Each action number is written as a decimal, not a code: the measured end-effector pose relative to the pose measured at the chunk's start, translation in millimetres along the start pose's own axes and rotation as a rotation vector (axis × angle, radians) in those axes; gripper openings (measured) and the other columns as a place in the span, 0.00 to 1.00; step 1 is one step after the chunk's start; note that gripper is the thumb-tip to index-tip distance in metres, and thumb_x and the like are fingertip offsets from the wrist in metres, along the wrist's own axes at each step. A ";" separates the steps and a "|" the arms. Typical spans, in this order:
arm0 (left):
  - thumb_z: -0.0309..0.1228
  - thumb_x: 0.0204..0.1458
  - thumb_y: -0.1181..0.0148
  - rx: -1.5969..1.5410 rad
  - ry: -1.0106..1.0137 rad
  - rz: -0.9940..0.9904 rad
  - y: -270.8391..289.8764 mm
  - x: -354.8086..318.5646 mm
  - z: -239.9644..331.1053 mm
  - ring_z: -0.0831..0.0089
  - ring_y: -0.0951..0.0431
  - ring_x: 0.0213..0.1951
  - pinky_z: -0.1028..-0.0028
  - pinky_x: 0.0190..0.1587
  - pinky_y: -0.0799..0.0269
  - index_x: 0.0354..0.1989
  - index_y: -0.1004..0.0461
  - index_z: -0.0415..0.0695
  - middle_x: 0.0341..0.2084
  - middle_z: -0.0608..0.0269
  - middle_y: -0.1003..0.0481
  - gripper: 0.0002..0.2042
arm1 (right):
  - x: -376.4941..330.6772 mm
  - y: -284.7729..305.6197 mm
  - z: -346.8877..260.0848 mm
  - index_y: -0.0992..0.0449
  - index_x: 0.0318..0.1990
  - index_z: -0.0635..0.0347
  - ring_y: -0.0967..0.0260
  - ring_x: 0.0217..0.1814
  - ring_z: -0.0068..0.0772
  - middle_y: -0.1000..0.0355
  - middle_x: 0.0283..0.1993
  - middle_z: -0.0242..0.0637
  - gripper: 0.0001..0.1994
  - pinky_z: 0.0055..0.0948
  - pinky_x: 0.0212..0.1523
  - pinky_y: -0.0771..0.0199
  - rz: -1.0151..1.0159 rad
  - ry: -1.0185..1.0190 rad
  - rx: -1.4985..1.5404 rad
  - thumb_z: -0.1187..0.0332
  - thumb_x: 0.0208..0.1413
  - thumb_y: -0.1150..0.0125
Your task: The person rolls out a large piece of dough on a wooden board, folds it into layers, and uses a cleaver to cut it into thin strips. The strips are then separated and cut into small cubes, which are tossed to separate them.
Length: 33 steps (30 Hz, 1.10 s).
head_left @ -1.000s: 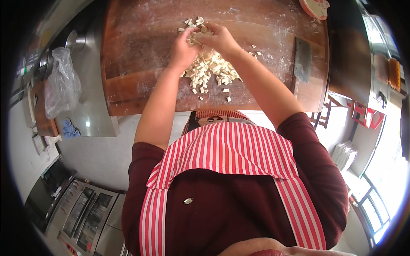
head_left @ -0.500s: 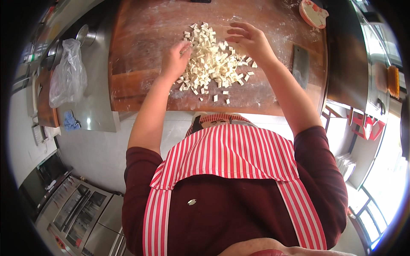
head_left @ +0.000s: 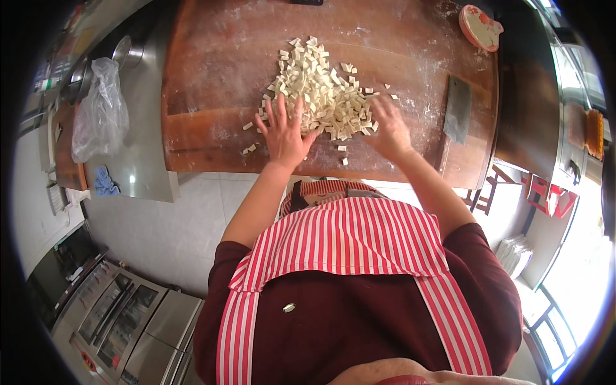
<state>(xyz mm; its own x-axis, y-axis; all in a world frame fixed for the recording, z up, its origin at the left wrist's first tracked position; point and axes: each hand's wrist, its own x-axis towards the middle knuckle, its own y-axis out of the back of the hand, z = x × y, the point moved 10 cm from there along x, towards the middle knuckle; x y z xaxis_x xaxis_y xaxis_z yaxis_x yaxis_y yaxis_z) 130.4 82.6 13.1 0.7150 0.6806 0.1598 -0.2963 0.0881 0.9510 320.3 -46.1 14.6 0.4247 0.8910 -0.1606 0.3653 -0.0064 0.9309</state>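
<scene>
A heap of small, pale, cut dough pieces (head_left: 324, 96) lies on the floured wooden table (head_left: 218, 83). My left hand (head_left: 285, 136) is spread at the near left edge of the heap, its fingertips touching the pieces. At the right edge of the heap is my right hand (head_left: 390, 128), somewhat blurred, with its fingers extended and apart. Neither hand grips anything. A few loose pieces lie left of my left hand and near the table's front edge.
To the right on the table rests a cleaver (head_left: 457, 109). A red-rimmed dish of flour (head_left: 481, 29) sits at the far right corner. On the steel counter at left are a clear plastic bag (head_left: 101, 112), a metal bowl (head_left: 130, 51) and a blue cloth (head_left: 106, 181).
Both hands have come nearer to me, down to the near sides of the heap. My left hand has spread its fingers, and the heap's outline has shifted.
</scene>
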 end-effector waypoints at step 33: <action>0.38 0.52 0.41 -0.238 -0.113 0.167 43.3 -1.4 -118.9 0.44 0.40 0.63 0.51 0.66 0.47 0.62 0.36 0.41 0.62 0.46 0.38 0.29 | -111.0 -248.0 -115.3 0.28 0.57 0.62 0.27 0.51 0.41 0.25 0.48 0.50 0.18 0.36 0.53 0.28 -0.729 0.088 1.048 0.74 0.59 0.44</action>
<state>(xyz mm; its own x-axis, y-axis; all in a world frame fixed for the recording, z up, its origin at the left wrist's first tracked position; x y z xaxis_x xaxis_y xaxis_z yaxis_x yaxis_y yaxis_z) 41.3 171.9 22.5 0.7057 0.6160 0.3500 -0.5463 0.1585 0.8225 87.0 -91.1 -160.5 -0.1895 0.8660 -0.4627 0.9817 0.1763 -0.0721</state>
